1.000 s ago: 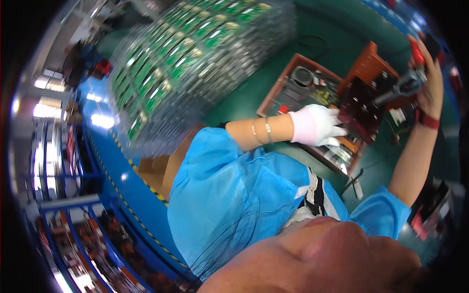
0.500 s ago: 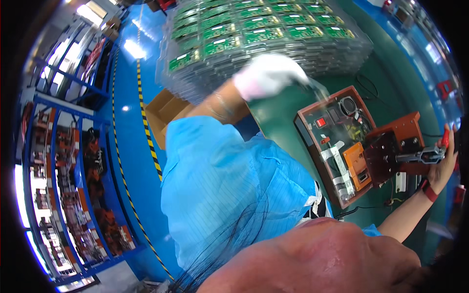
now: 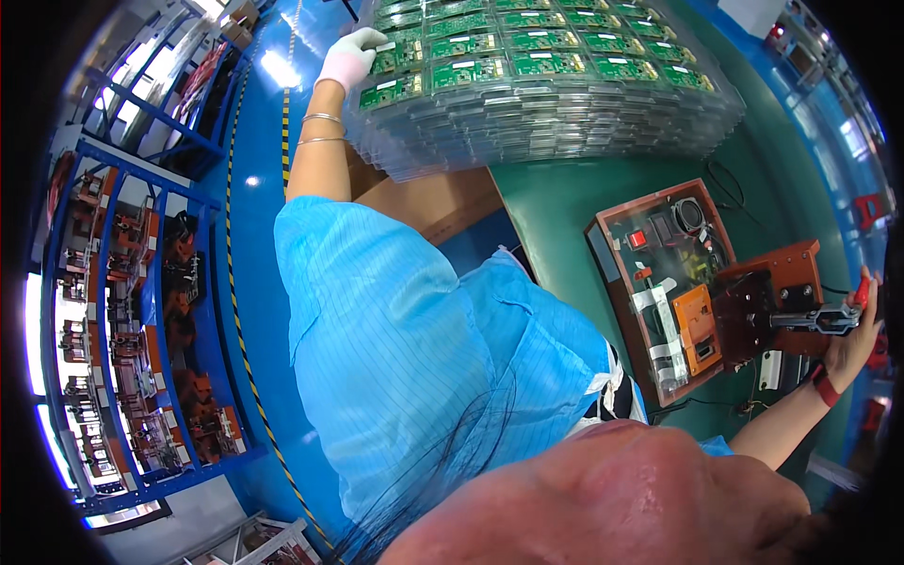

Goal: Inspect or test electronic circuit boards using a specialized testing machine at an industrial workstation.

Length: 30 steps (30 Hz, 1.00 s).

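A worker in a pale blue striped smock reaches across a green desk (image 3: 556,202) at an electronics bench, seen from a head camera looking down. The left hand (image 3: 350,58), in a white glove, stretches far out to the near-left corner of a tall stack of clear trays (image 3: 565,127) and rests on a green circuit board (image 3: 395,58) lying in the top tray, fingers curled over the board's edge; whether it has the board gripped cannot be told. Two thin bangles (image 3: 322,129) circle the bare forearm. Well apart, at the right rim of the view, the right hand (image 3: 852,330) is wrapped around the red-tipped lever (image 3: 829,318) of a toggle clamp on a brown test fixture (image 3: 702,282), a red band at the wrist. The fixture carries an orange block (image 3: 699,330), a red button (image 3: 637,239) and white strips of tape. A cardboard box (image 3: 433,202) sits under the tray stack, and blue racks (image 3: 122,330) stand on the blue floor to the left
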Available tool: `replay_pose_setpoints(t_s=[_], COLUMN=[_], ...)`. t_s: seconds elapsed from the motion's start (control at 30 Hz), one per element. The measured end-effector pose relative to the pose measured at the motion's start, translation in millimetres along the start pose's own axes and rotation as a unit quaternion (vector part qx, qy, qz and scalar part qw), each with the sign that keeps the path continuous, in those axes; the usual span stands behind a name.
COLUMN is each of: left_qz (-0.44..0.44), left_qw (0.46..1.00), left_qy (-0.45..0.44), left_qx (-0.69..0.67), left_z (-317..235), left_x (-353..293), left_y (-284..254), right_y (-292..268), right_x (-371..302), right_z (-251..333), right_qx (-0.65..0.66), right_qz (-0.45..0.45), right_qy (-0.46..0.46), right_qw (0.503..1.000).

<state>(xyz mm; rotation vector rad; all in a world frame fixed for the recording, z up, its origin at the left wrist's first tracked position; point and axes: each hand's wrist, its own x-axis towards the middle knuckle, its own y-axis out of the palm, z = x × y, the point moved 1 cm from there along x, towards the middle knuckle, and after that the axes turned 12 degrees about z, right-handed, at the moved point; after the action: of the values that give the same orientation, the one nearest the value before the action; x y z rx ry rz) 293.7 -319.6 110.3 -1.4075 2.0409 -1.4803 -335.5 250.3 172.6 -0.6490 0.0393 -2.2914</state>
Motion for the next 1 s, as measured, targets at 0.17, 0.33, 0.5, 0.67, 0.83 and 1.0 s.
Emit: replay_pose_setpoints(t_s=[0.17, 0.33, 0.5, 0.67, 0.83, 1.0], left_qz=[0.065, 0.134, 0.182, 0.244, 0.331, 0.216], left_qw=[0.989, 0.985, 0.969, 0.959, 0.937, 0.971], left_qy=[-0.090, -0.075, -0.034, -0.040, -0.051, 0.038], left_qx=[0.094, 0.082, 0.163, 0.140, 0.095, -0.091], left_z=[-31, -51, -51, -45, -38, -70], left_x=[-9, -34, -56, -42, -24, -44], left_y=[-7, -19, -20, -21, -32, -50], right_y=[-1, -7, -11, -9, -14, -6], right_x=[2, 1, 1, 1, 3, 11], right_z=[3, -1, -10, -10, -27, -28], right_qx=[0.054, 0.057, 0.026, -0.084, 0.100, -0.105], right_qz=[0.003, 0.010, 0.029, 0.034, -0.031, 0.056], right_qy=[0.048, 0.045, 0.030, 0.008, 0.129, -0.053], right_qw=[0.997, 0.997, 0.999, 0.996, 0.986, 0.991])
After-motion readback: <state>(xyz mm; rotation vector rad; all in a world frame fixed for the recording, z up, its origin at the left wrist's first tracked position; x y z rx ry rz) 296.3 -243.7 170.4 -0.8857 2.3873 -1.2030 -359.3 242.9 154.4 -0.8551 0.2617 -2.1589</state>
